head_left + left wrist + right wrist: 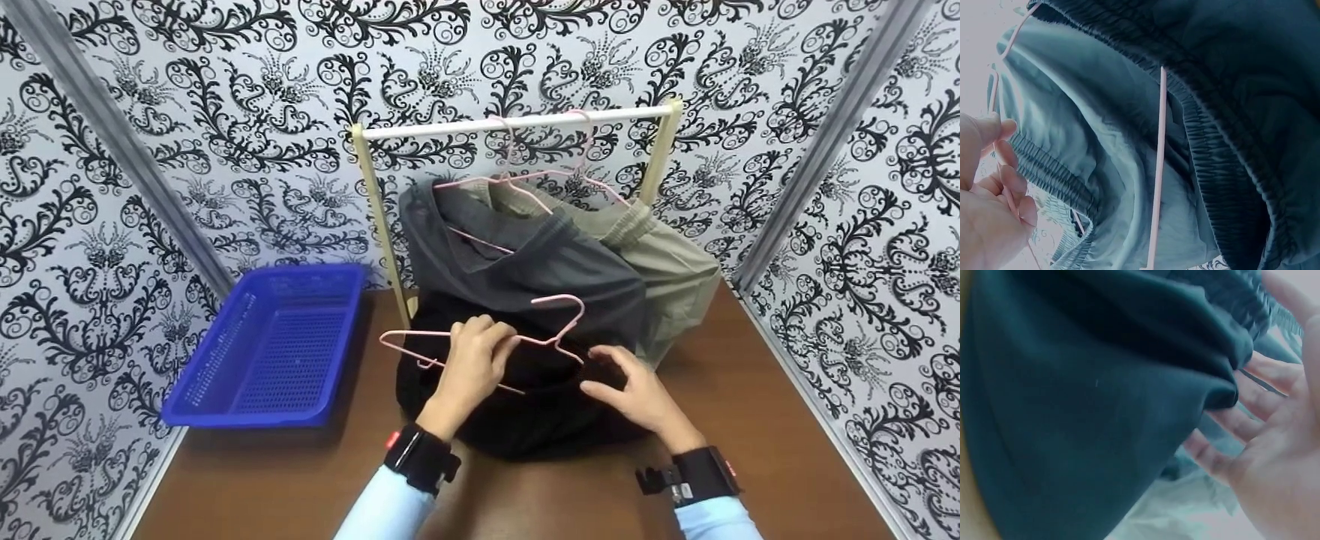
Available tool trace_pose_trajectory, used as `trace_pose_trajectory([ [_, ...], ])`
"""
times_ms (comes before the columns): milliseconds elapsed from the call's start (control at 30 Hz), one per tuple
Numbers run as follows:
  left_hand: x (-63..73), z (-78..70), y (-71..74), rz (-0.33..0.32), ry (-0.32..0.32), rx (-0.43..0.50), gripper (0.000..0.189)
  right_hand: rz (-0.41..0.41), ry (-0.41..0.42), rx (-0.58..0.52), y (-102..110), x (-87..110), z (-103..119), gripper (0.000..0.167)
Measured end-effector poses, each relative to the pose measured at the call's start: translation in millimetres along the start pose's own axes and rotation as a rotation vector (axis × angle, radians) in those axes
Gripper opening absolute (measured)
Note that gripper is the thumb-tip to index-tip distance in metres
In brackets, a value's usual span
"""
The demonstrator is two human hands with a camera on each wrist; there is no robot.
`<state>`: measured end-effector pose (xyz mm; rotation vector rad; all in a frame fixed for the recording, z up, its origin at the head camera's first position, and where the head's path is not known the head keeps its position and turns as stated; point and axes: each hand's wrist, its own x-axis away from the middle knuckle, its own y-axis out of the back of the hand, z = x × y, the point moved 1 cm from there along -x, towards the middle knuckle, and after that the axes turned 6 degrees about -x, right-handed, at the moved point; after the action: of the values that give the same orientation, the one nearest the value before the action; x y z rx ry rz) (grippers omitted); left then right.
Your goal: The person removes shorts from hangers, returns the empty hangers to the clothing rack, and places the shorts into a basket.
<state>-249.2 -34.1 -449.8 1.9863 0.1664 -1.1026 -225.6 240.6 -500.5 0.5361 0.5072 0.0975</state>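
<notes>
My left hand (472,360) grips a pink hanger (538,342) along its upper arm, fingers curled round the wire. The hanger's hook points up and is off the rail. Black elastic-waist pants (525,431) hang around the hanger's right end; its left end sticks out bare. In the left wrist view, the hanger's lower bar (1159,169) crosses the gathered waistband (1213,174). At the right side of the pants is my right hand (637,390), thumb apart from the fingers. Its extended fingers (1252,396) lie against the dark fabric's edge in the right wrist view.
Behind stands a clothes rack with a white rail (450,128) and pale posts. Grey pants (480,277) and khaki pants (675,262) hang from it on pink hangers. To the left, a blue plastic basket (326,375) sits on the brown table (765,390). Patterned walls enclose the table.
</notes>
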Motion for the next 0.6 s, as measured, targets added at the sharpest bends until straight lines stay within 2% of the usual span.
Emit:
trace_pose_trajectory([
  [167, -0.1, 3.7, 3.4, -0.009, 0.013, 0.002, 0.008, 0.079, -0.102, 0.088, 8, 12.2, -14, 0.062],
  [300, 0.3, 6.1, 6.7, -0.001, 0.027, 0.005, 0.009, 0.106, -0.153, 0.100, 12, 20.3, -23, 0.065],
  [467, 1.1, 9.5, 12.2, 0.011, 0.055, 0.014, 0.010, 0.040, -0.081, 0.113, 11, 29.3, -31, 0.051],
  [600, 3.5, 13.3, 15.8, 0.003, 0.072, 0.020, 0.008, -0.042, -0.031, 0.063, 5, 34.5, -34, 0.038],
])
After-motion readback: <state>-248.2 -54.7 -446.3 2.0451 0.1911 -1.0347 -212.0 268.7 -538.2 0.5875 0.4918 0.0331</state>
